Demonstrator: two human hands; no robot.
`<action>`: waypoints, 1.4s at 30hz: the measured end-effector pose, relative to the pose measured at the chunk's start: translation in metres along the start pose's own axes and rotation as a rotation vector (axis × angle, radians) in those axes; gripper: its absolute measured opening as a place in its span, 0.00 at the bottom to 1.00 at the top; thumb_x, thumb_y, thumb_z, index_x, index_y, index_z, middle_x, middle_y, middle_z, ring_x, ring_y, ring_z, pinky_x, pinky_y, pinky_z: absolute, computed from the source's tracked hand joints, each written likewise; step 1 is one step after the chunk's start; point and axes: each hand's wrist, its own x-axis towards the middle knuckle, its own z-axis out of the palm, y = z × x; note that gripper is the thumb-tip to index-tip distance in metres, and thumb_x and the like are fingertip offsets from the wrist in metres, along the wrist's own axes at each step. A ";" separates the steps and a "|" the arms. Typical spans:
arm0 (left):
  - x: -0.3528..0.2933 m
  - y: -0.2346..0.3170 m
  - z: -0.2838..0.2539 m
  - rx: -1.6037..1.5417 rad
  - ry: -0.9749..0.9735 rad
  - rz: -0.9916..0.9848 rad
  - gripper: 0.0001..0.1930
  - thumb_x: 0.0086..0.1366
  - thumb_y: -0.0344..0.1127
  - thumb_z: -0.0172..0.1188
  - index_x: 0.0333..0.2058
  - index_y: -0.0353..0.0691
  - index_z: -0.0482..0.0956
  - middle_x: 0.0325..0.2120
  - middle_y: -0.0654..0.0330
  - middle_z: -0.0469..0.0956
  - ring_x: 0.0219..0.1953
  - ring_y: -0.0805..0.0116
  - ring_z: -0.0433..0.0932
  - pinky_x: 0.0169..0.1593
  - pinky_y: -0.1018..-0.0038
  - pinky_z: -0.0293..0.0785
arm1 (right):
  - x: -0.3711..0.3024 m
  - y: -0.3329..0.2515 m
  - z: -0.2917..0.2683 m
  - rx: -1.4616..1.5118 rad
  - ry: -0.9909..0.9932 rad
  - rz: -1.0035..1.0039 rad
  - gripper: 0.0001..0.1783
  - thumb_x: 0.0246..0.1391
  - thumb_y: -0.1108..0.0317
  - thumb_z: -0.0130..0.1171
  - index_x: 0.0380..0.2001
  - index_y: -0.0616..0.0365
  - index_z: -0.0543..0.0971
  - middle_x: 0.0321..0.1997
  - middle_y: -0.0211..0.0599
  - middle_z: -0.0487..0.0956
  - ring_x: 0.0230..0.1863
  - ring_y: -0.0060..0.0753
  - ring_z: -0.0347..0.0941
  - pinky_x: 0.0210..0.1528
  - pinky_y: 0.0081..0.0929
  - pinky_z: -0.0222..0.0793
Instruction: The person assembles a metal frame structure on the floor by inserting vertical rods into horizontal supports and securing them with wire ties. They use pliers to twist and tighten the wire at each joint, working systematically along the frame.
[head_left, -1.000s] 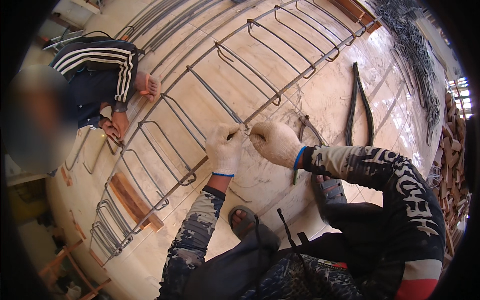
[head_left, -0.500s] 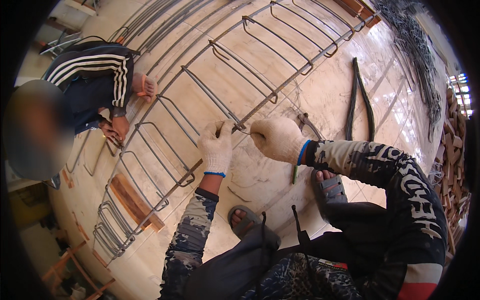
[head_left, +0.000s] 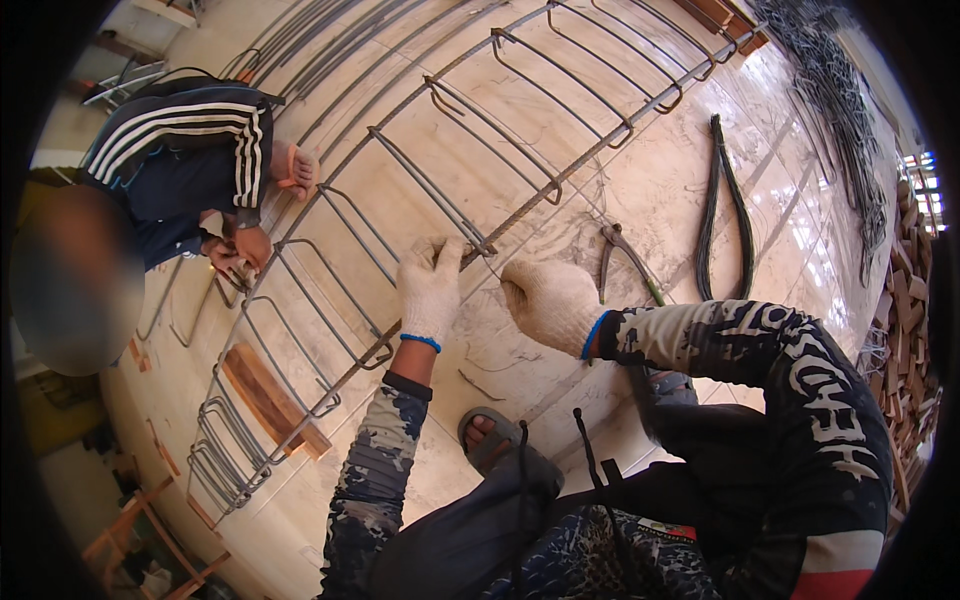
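Note:
My left hand [head_left: 430, 290], in a cream knitted glove with a blue cuff, is closed at the near long rebar [head_left: 520, 213] of a steel cage, its fingertips beside the joint with a stirrup [head_left: 428, 190]. Just right of that joint is my right hand [head_left: 553, 308], gloved alike, with curled fingers and thumb pressed together. A thin tie wire [head_left: 492, 269] runs from the joint toward this hand; its end is hidden in the fingers. Pincers [head_left: 622, 258] with splayed handles lie on the floor beyond my right hand.
A bent bundle of black tie wire [head_left: 708, 215] lies at right. At left another person [head_left: 175, 150] crouches, hands at the cage's far bar. A wooden block [head_left: 262, 395] sits under the cage's left end. Long bars [head_left: 330, 75], a wire heap [head_left: 835, 130] and wood scraps [head_left: 900, 330] surround the floor.
My right hand has come slightly toward me, away from the joint, and more of the pincers shows. My left hand stays at the bar. The view has shifted a little.

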 end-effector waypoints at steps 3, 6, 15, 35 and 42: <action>-0.002 -0.006 -0.001 0.009 0.007 0.006 0.11 0.81 0.35 0.70 0.46 0.30 0.86 0.40 0.57 0.91 0.41 0.73 0.87 0.51 0.74 0.84 | 0.000 0.004 0.002 0.017 0.004 -0.030 0.11 0.71 0.62 0.60 0.41 0.55 0.87 0.35 0.53 0.88 0.43 0.65 0.86 0.47 0.59 0.80; -0.002 -0.005 0.001 0.037 -0.008 0.018 0.11 0.81 0.35 0.70 0.45 0.30 0.86 0.40 0.57 0.91 0.41 0.74 0.87 0.51 0.74 0.84 | -0.001 0.008 0.005 0.038 0.014 -0.028 0.11 0.71 0.62 0.60 0.41 0.55 0.87 0.35 0.54 0.87 0.43 0.65 0.86 0.47 0.60 0.80; -0.004 -0.003 0.002 0.042 0.000 0.063 0.10 0.80 0.34 0.71 0.45 0.31 0.86 0.40 0.59 0.91 0.41 0.75 0.87 0.51 0.74 0.83 | -0.002 0.006 0.009 0.051 0.018 -0.004 0.12 0.71 0.62 0.59 0.40 0.56 0.87 0.36 0.55 0.88 0.43 0.66 0.86 0.47 0.60 0.80; -0.027 -0.005 0.008 0.390 0.044 0.533 0.08 0.69 0.27 0.77 0.44 0.42 0.89 0.40 0.56 0.90 0.43 0.54 0.88 0.49 0.63 0.84 | 0.035 0.006 -0.028 -0.046 0.080 -0.254 0.06 0.67 0.65 0.65 0.41 0.51 0.88 0.34 0.48 0.87 0.39 0.61 0.87 0.41 0.55 0.82; -0.024 -0.005 0.005 0.569 0.086 0.853 0.13 0.62 0.25 0.78 0.44 0.46 0.89 0.42 0.58 0.89 0.44 0.50 0.87 0.50 0.58 0.84 | 0.098 0.011 -0.044 -0.253 0.022 -0.282 0.07 0.67 0.61 0.65 0.42 0.45 0.90 0.36 0.39 0.90 0.42 0.54 0.89 0.43 0.50 0.83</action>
